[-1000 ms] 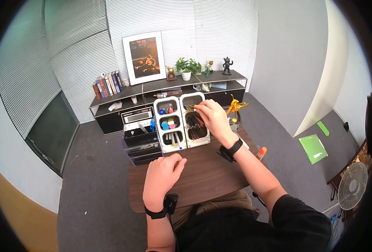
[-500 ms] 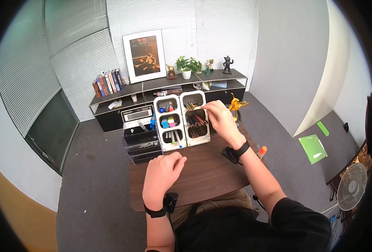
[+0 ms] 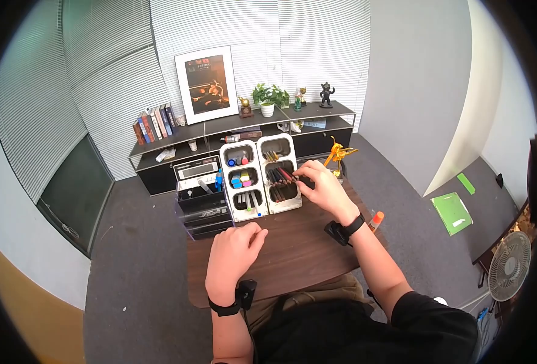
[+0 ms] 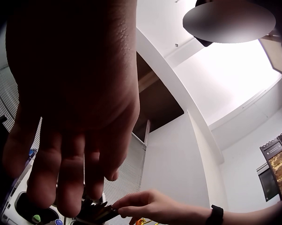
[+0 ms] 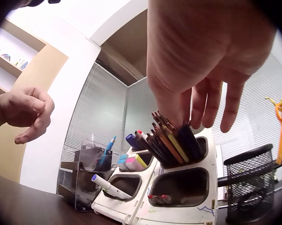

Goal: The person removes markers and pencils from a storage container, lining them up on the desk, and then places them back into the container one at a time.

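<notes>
My right hand (image 3: 326, 191) is at the right side of the white organizer (image 3: 262, 209), its thumb and index finger apart at the ends of dark pencils (image 3: 279, 177) in the middle right compartment. In the right wrist view the pencils (image 5: 166, 140) stand in a bundle under the right hand (image 5: 211, 56), which partly hides its own fingertips; the other fingers hang down. My left hand (image 3: 235, 258) hovers over the front of the table, loosely curled and holding nothing. The left wrist view shows the left hand (image 4: 75, 103) close up.
The organizer's left column holds markers (image 3: 241, 159), highlighters (image 3: 242, 179) and white pens (image 3: 247, 199). A dark drawer box (image 3: 205, 209) stands at its left. A glue stick (image 3: 376, 219) is at the table's right edge. An orange ornament (image 3: 339, 151) and a mesh cup (image 5: 249, 183) stand on the right.
My right hand has moved down from the upper right compartment to the middle one, and its thumb and index finger have spread. My left hand stays in place.
</notes>
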The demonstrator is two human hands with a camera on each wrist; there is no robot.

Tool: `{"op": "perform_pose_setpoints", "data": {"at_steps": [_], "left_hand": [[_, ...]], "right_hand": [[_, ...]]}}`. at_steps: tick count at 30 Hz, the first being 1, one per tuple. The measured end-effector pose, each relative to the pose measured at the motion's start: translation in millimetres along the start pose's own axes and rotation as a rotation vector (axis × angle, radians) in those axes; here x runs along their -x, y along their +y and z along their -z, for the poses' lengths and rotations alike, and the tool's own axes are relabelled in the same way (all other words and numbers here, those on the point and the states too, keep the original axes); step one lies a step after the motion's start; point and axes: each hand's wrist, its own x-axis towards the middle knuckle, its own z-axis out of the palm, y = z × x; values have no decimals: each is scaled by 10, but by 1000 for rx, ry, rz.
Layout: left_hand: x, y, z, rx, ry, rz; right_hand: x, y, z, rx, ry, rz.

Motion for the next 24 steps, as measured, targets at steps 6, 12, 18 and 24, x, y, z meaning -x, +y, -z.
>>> {"op": "perform_pose_setpoints", "data": {"at_steps": [6, 12, 18, 24], "left_hand": [[1, 1, -16, 6, 0, -1], [8, 9, -9, 2, -1, 0], [1, 5, -7, -4, -13, 1], [2, 19, -4, 3, -21, 2]], "right_hand": [[33, 57, 10, 57, 29, 27], [-69, -84, 89, 19, 322, 51], [-185, -241, 223, -39, 555, 126], [-292, -310, 200, -74, 604, 190]]}}
